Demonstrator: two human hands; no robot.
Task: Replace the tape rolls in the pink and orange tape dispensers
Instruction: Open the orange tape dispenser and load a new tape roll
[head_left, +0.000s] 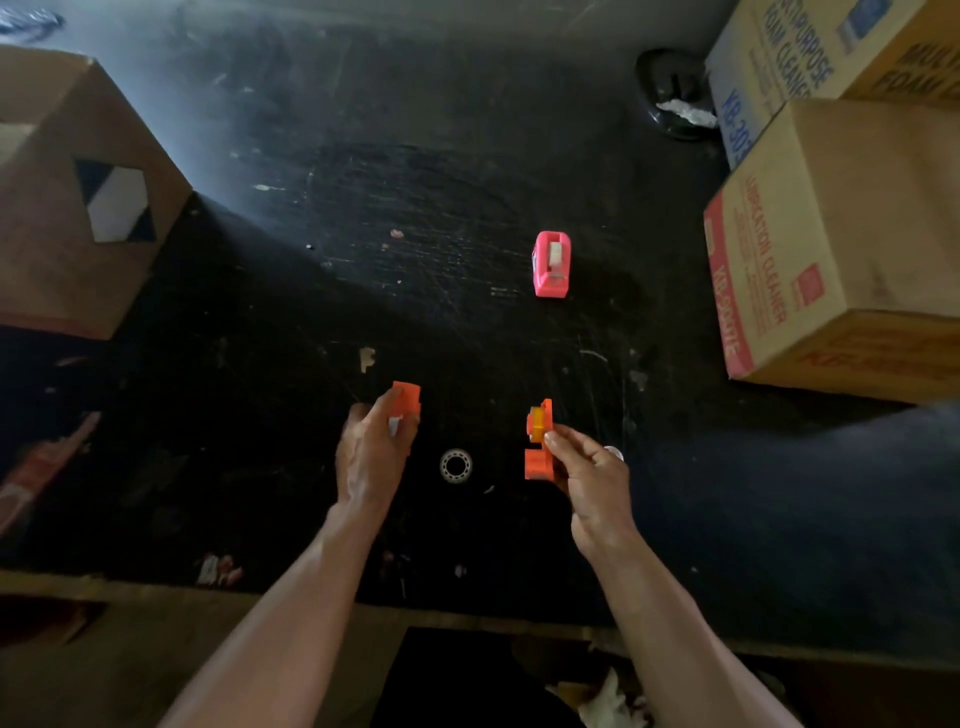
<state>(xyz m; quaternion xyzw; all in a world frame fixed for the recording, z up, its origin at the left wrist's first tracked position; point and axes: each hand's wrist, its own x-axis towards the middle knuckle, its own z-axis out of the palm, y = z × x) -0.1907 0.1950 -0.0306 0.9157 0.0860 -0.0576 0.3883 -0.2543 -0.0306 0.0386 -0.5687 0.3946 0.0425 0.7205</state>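
The person is holding the orange dispenser split apart, left hand (371, 452) gripping one half (407, 399), right hand (589, 470) pinching the other half (538, 447), while the pink dispenser (552, 264) is sitting farther back on the tabletop (415, 208), so probably grabbing that tape roll (456, 465) between them and seating it squarely before snapping shut.

pink dispenser (552, 264): upright on table | orange dispenser: split, halves (407, 399) (538, 441) apart | clear roll (456, 465): flat between
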